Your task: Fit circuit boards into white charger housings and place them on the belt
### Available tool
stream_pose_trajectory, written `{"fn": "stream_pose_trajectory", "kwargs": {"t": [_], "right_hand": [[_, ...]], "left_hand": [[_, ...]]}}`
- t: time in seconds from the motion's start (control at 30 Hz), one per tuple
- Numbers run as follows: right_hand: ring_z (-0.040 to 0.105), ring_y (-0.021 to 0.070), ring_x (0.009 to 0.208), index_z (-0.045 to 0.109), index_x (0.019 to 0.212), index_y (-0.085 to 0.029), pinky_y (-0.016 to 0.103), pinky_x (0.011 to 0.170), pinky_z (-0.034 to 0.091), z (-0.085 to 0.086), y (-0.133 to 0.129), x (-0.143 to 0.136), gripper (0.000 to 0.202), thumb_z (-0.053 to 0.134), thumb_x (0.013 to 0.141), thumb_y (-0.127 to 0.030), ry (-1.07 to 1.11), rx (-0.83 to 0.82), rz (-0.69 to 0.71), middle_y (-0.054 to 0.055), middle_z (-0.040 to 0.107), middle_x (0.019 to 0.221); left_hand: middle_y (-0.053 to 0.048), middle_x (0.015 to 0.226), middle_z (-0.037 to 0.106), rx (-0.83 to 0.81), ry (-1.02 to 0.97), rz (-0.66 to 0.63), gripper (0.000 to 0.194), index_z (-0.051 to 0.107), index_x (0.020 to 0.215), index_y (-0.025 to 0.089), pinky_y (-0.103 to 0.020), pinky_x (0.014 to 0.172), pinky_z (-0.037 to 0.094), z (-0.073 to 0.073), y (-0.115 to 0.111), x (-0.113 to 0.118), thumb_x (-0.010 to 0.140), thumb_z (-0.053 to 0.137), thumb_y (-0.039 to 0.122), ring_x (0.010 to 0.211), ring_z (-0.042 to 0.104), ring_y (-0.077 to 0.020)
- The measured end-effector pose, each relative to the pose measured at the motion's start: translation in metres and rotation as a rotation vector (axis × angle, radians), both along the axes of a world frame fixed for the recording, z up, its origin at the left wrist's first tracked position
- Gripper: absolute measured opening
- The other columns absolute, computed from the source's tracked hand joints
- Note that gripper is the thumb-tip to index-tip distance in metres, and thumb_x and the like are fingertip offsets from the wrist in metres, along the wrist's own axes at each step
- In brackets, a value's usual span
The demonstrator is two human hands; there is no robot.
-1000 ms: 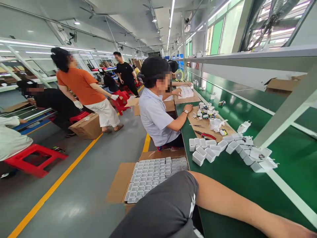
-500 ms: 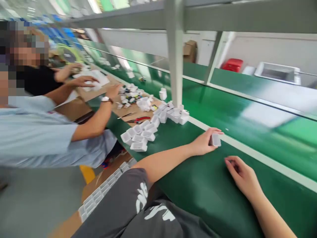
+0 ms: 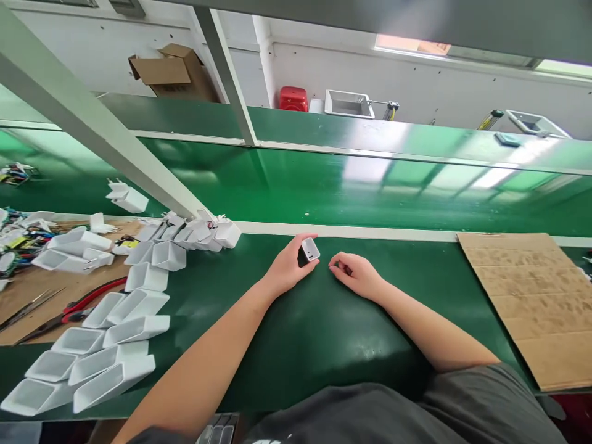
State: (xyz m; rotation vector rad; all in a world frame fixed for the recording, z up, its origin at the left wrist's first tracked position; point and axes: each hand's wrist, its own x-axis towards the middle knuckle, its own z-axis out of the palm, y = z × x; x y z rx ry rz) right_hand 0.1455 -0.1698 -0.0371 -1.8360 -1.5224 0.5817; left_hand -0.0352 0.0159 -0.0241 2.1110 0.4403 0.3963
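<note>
My left hand (image 3: 287, 266) is closed around a small white charger housing (image 3: 311, 248), thumb on the near side and fingers on the far side. The end facing me shows small dark slots. Just to its right, my right hand (image 3: 358, 275) is loosely closed above the green table (image 3: 319, 345), thumb and fingertips together. Shadow fills the curl of its fingers, so I cannot see whether anything small is inside. The two hands are apart. On the left lie several open white housings (image 3: 139, 305), in rows leading back to white plug pieces with metal pins (image 3: 226, 233).
Red-handled pliers (image 3: 87, 302) and tweezers (image 3: 32, 306) lie on cardboard at the left, near loose circuit parts (image 3: 18, 237). A slanted post (image 3: 106, 129) rises behind the plug pieces. A flat cardboard sheet (image 3: 531, 302) covers the right side. A pale strip (image 3: 370, 232) borders the green channel behind.
My view has swung right and levelled, so the co-workers are out of sight and the cardboard sheet appears. My left hand still holds the housing, now with its slotted end visible.
</note>
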Motion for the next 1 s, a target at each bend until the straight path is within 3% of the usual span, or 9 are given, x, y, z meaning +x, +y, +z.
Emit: {"fn": "stream_pose_trajectory", "kwargs": {"t": [0.17,0.4,0.5,0.7,0.77,0.83,1.0], "right_hand": [[0.053,0.0153,0.069,0.067,0.109,-0.026,0.028,0.07,0.04,-0.002,0.001,0.001,0.011,0.059,0.106,-0.034,-0.008,0.019,0.012,-0.005,0.056,0.076],[0.054,0.0139,0.069,0.067,0.106,-0.025,0.027,0.071,0.04,0.001,0.003,0.001,0.008,0.061,0.105,-0.032,-0.008,0.043,0.018,-0.006,0.055,0.074],[0.054,0.0137,0.069,0.067,0.107,-0.026,0.027,0.07,0.04,0.003,0.003,0.001,0.008,0.061,0.105,-0.031,0.003,0.038,0.014,-0.006,0.054,0.074],[0.054,0.0134,0.069,0.067,0.107,-0.026,0.026,0.07,0.04,0.003,0.003,0.001,0.007,0.063,0.105,-0.03,0.014,0.035,0.018,-0.006,0.054,0.074],[0.054,0.0133,0.069,0.068,0.107,-0.026,0.026,0.069,0.04,0.004,0.003,0.001,0.007,0.063,0.104,-0.03,0.016,0.04,0.018,-0.006,0.054,0.074],[0.053,0.0133,0.069,0.067,0.107,-0.026,0.026,0.069,0.04,0.005,0.003,0.001,0.006,0.063,0.104,-0.029,0.018,0.046,0.019,-0.007,0.053,0.073],[0.053,0.0135,0.069,0.067,0.107,-0.026,0.027,0.07,0.04,0.006,0.003,0.0,0.006,0.063,0.105,-0.03,0.002,0.047,0.018,-0.007,0.053,0.074]], "left_hand": [[-0.002,0.145,0.068,-0.043,0.052,-0.041,0.057,0.054,0.142,0.031,-0.044,0.119,0.051,0.002,0.0,0.0,0.091,0.077,0.042,0.129,0.067,-0.0248],[-0.002,0.149,0.065,-0.049,0.005,-0.031,0.057,0.058,0.143,0.033,-0.044,0.122,0.046,-0.001,0.003,0.002,0.091,0.076,0.049,0.137,0.062,-0.027],[-0.003,0.146,0.064,-0.069,-0.034,0.022,0.062,0.058,0.146,0.035,-0.044,0.117,0.05,-0.005,0.005,0.004,0.09,0.078,0.053,0.131,0.063,-0.0278],[-0.007,0.129,0.07,-0.346,-0.157,0.076,0.077,0.045,0.15,0.031,-0.041,0.103,0.055,-0.013,0.011,0.004,0.087,0.083,0.052,0.113,0.069,-0.0245],[-0.005,0.12,0.072,-0.438,-0.197,0.076,0.071,0.044,0.143,0.029,-0.037,0.095,0.055,-0.016,0.013,0.004,0.088,0.083,0.052,0.104,0.069,-0.0223],[-0.003,0.111,0.072,-0.444,-0.167,0.069,0.056,0.054,0.13,0.026,-0.033,0.089,0.053,-0.017,0.014,0.004,0.09,0.081,0.054,0.096,0.067,-0.0202],[-0.002,0.105,0.069,-0.266,-0.087,-0.026,0.034,0.074,0.11,0.024,-0.031,0.087,0.049,-0.012,0.015,0.002,0.094,0.076,0.054,0.094,0.062,-0.0204]]}}
